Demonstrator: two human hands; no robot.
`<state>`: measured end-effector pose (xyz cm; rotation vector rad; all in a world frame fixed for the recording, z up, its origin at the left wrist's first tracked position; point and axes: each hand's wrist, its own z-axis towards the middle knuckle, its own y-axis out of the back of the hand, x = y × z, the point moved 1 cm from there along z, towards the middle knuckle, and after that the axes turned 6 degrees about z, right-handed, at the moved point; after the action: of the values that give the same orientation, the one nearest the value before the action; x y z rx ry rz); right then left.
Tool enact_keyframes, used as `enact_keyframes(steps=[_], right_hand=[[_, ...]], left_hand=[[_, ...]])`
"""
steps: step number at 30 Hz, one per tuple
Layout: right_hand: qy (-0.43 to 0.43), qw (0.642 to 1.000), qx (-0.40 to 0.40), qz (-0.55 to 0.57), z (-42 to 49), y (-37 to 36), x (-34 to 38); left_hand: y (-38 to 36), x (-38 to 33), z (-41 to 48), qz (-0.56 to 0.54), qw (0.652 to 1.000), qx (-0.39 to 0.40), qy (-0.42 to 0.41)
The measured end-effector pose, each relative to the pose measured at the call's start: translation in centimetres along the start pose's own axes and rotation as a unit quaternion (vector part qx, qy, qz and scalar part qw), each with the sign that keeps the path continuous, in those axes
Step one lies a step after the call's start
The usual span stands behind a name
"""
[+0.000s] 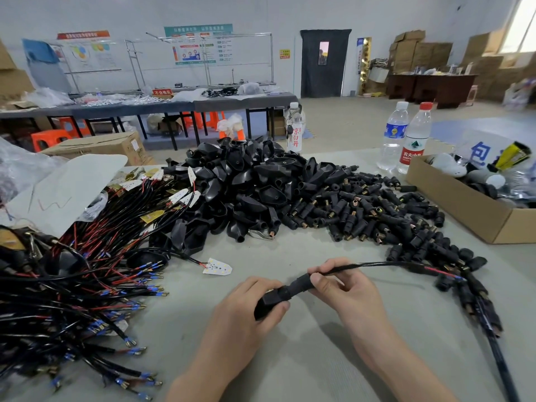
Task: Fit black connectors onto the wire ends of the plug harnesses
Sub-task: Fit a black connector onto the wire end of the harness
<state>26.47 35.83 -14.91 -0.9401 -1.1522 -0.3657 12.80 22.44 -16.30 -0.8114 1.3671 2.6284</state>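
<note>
My left hand [249, 309] grips a black housing [271, 301] near the table's front edge. My right hand [345, 288] pinches the black cable [377, 264] where it leaves the housing's neck. That cable runs right to red and blue wire ends [448, 274] lying among finished pieces [478, 303]. A heap of small black connectors with brass sockets [368, 213] lies at centre right. Larger black shells [246, 187] are piled behind it. A tangle of harnesses with blue-tipped terminals [87, 285] fills the left side.
A cardboard box [470, 210] with mixed parts stands at the right. Two water bottles [406, 137] and a third bottle [294, 129] stand behind the piles. A loose white LED board [217, 268] lies on the grey table [304, 358]. Plastic bags and a carton sit far left.
</note>
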Motion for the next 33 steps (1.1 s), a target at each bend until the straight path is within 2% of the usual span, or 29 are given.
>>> enact_keyframes(steps=[6, 15, 22, 26, 30, 33], right_hand=[[-0.043, 0.999, 0.004, 0.005, 0.12, 0.06, -0.55], [-0.053, 0.998, 0.022, -0.03, -0.31, -0.31, -0.8], [-0.073, 0.997, 0.04, -0.005, -0.18, -0.69, -0.55], [-0.069, 0.996, 0.049, -0.014, -0.2, -0.83, -0.42], [-0.061, 0.997, 0.032, -0.025, -0.08, -0.86, -0.46], [-0.044, 0.999, -0.021, -0.008, 0.27, -0.3, 0.04]], left_hand=[[-0.02, -0.19, -0.02, -0.002, 1.0, 0.004, -0.011], [0.11, -0.36, -0.16, 0.01, 1.0, -0.013, -0.013], [-0.63, -0.19, -0.04, 0.082, 0.994, -0.047, -0.045], [-0.86, -0.07, 0.07, 0.089, 0.993, -0.053, -0.048], [-0.76, -0.34, 0.07, 0.092, 0.993, -0.064, -0.043], [-0.44, -0.25, 0.12, 0.089, 0.994, -0.057, -0.016]])
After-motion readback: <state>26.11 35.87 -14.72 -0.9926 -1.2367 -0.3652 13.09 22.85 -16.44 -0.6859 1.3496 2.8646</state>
